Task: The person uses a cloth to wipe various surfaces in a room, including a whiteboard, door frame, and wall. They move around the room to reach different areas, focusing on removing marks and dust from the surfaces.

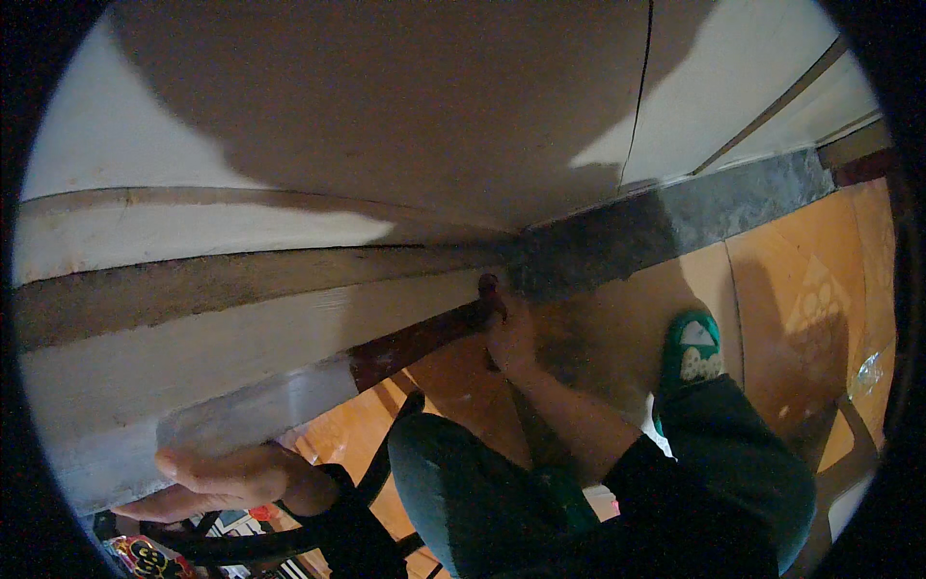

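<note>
My right hand (515,336) is low in the wall corner, closed around a small dark reddish tool (489,286) with a rounded end. Shadow hides the rest of the tool, so its kind is unclear. Beside that hand, a dark red-brown strip (419,336) runs along the foot of the left wall (246,347). To its right, a dark grey band (600,246) follows the base of the other wall. My left hand (228,481) is at lower left, fingers apart and seemingly empty, close to a paler grey stretch of skirting (253,405). Whether it touches the wall, I cannot tell.
A black curved tubular frame (239,546) and a brightly printed packet (148,557) lie below my left hand. A green slipper (694,347) is on my foot on the orange-brown floor (788,246). A curved furniture leg (857,434) stands at right, near crumpled clear plastic (870,369).
</note>
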`<state>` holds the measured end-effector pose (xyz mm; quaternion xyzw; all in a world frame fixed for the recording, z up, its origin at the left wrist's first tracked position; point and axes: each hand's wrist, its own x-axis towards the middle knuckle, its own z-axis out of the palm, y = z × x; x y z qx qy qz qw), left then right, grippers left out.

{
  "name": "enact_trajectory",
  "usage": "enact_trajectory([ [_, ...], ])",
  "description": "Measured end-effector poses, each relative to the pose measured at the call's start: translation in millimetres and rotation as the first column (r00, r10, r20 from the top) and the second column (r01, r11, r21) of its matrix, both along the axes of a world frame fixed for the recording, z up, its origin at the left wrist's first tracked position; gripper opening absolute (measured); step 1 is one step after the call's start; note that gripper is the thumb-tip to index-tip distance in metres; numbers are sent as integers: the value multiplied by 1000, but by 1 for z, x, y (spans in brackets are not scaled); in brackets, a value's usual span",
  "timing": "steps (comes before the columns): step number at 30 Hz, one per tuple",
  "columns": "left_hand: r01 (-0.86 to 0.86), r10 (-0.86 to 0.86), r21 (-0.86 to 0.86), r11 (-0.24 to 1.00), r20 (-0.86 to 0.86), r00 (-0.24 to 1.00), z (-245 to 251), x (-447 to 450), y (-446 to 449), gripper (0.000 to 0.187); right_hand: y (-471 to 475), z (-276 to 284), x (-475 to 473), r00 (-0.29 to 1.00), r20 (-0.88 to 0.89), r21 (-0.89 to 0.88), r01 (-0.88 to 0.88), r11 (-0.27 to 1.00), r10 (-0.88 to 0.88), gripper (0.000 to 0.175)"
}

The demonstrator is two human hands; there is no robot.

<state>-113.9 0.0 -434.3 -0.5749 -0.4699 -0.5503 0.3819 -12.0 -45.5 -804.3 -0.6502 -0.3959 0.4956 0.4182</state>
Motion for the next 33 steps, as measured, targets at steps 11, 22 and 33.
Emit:
enact_trajectory([
  [11,-4,5,-15,1000,97,995,-6,12,1,78,25,-128,1,996,-84,-62,1,998,-6,29],
  [22,20,-18,-23,1000,73,997,-5,12,1,79,-11,22,-7,999,-40,-43,-2,999,0,42],
  [33,-25,22,-50,998,-47,999,0,2,-1,78,21,-130,8,980,-199,-215,-67,974,23,40],
])
